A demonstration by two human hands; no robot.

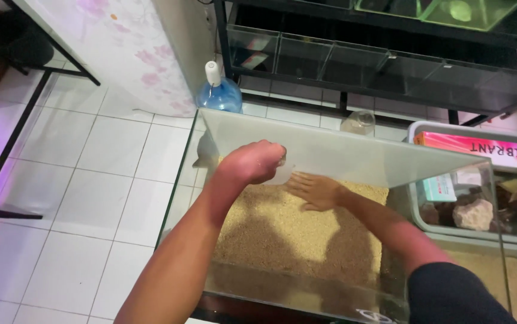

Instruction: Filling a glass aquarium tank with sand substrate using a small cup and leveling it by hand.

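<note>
Clear glass tank [330,150] w/ tan sand bed [282,234]. Left hand [252,162] curled on pale translucent scoop [282,174]; right hand [315,191] flat, spread on sand. Sand best smoothed w/ light, even strokes.

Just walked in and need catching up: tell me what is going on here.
A person is leaning over a glass tank on the floor, both arms inside it. The tank's bottom is covered with tan sand. The right hand lies flat, palm down, on the sand near the back wall. The left hand is curled shut just above the sand, beside something pale that I cannot make out. A grey tub with rocks stands to the right, and a blue water jug stands behind the tank.
</note>
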